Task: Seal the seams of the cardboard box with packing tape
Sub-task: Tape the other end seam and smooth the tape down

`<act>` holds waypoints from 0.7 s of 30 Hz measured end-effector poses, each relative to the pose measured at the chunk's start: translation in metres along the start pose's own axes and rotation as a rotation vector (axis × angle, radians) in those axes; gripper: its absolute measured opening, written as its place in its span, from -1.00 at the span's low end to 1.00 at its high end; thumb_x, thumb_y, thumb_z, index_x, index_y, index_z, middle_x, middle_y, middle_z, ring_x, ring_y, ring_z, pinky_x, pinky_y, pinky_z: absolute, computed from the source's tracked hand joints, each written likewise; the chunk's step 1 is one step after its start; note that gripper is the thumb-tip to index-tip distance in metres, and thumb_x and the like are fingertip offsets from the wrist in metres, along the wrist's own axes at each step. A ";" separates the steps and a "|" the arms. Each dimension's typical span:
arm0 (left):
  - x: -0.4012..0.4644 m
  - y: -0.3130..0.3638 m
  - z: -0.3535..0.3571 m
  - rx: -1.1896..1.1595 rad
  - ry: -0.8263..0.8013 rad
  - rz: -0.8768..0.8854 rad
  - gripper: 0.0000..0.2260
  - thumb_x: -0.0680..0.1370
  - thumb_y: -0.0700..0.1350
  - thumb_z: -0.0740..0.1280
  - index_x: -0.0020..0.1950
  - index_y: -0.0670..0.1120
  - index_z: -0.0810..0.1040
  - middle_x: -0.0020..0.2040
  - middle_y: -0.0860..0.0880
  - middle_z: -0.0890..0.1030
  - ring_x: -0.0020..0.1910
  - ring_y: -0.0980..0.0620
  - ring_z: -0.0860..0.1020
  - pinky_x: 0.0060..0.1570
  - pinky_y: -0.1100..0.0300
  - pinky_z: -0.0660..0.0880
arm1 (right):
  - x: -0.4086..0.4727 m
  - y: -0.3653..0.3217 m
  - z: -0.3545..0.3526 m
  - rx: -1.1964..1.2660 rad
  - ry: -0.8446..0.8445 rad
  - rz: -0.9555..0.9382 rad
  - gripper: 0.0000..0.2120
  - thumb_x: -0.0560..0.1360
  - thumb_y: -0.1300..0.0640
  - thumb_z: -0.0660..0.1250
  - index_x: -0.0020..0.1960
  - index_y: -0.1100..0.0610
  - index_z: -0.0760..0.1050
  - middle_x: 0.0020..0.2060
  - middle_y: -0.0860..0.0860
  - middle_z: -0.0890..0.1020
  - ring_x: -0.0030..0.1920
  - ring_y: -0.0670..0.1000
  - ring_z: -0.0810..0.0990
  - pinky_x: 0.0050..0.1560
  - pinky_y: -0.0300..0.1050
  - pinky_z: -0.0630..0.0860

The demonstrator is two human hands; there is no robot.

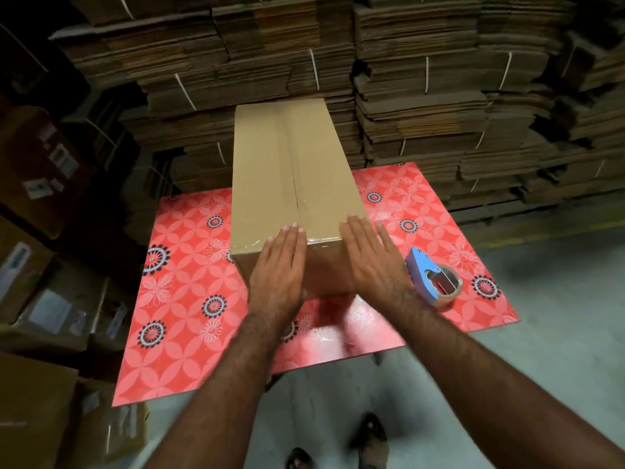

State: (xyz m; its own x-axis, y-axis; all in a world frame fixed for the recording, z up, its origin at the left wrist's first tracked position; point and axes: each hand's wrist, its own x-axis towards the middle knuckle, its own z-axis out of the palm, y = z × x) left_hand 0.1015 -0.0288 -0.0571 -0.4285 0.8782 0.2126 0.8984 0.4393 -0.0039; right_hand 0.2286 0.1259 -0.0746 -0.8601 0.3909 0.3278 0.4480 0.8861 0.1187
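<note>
Head view: fingers [287, 236] of the left hand [279, 270] lie straight and close together, flat on the near top edge of the cardboard box [291, 184]. The right hand [370, 255] matches it, fingers extended and pressed against the near right corner; it is slightly blurred. The box stands closed on a red patterned board [189, 299]. Clear tape glints along the centre seam and over the near edge, so that seam appears sealed. The side seams look untaped, though this is uncertain. Contents are hidden. The blue tape dispenser [434, 282] lies on the board just right of the box, unheld.
</note>
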 end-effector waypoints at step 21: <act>0.029 -0.008 0.021 0.023 0.125 -0.027 -0.53 0.68 0.12 0.08 0.57 0.01 0.28 0.56 -0.01 0.34 0.53 -0.07 0.29 0.47 -0.12 0.19 | 0.025 0.042 0.017 0.412 0.204 -0.097 -0.42 0.64 -0.15 0.12 0.40 0.29 0.48 0.38 0.18 0.51 0.43 0.15 0.42 0.51 -0.22 0.12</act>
State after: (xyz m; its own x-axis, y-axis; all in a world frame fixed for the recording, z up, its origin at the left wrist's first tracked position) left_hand 0.0795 -0.0028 -0.0710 -0.4358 0.8362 0.3329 0.8836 0.4679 -0.0184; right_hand 0.2219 0.1772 -0.0774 -0.8090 0.2814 0.5160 0.1986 0.9572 -0.2107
